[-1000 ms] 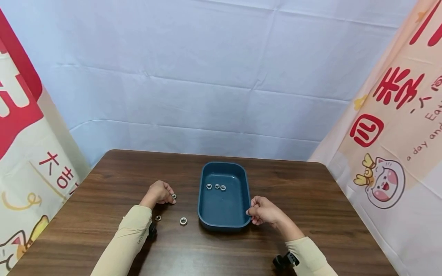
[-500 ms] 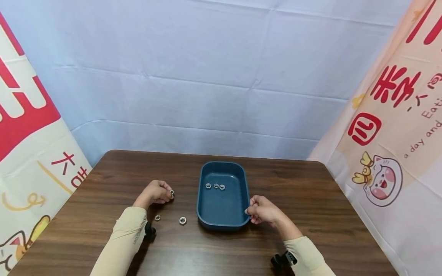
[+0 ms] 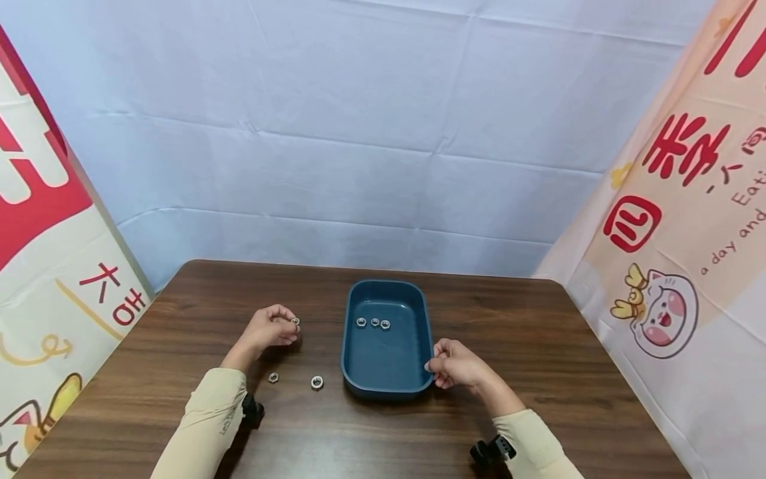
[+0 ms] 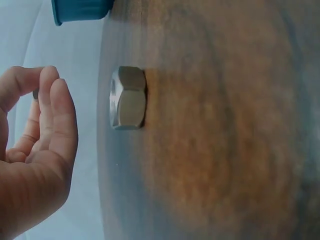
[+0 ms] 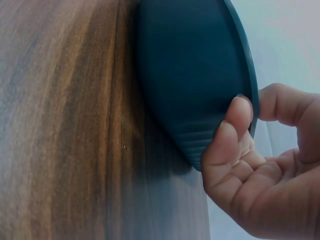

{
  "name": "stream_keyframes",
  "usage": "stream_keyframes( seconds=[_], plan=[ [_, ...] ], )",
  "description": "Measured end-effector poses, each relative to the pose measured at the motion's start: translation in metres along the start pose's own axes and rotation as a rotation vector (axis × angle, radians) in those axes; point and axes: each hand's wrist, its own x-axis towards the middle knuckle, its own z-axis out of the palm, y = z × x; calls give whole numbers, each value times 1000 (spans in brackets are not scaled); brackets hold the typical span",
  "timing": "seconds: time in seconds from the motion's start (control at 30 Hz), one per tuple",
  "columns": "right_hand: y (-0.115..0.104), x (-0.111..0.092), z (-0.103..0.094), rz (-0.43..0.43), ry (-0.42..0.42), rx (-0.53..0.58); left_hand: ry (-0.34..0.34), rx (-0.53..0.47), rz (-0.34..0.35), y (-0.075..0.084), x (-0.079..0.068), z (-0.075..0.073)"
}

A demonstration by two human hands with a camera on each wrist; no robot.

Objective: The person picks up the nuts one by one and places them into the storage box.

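My left hand [image 3: 270,328] pinches a small metal hex nut [image 3: 296,321] between thumb and fingertips, above the table left of the blue tray [image 3: 387,389]. In the left wrist view the fingers mostly hide that nut, and only a dark sliver shows. My right hand [image 3: 457,366] grips the tray's right rim near its front corner; the right wrist view has the thumb on one side of the rim [image 5: 248,60] and curled fingers on the other. Inside the tray lie three nuts [image 3: 375,322], towards its far half.
Two more nuts lie on the brown wooden table [image 3: 509,319]: a larger one [image 3: 317,382] just left of the tray and a smaller one [image 3: 273,378] near my left wrist. Behind the table hangs a white cloth [image 3: 335,166], with printed cloths at both sides.
My left hand has lifted the pinched nut and shifted slightly away from me and to the left. My right hand and the tray have stayed in place.
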Motion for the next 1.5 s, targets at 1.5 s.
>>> stream_keyframes(
  seconds=[1.5],
  plan=[
    [3,6,3,3,14,36,-139,-8,-78,62,19,54]
  ],
)
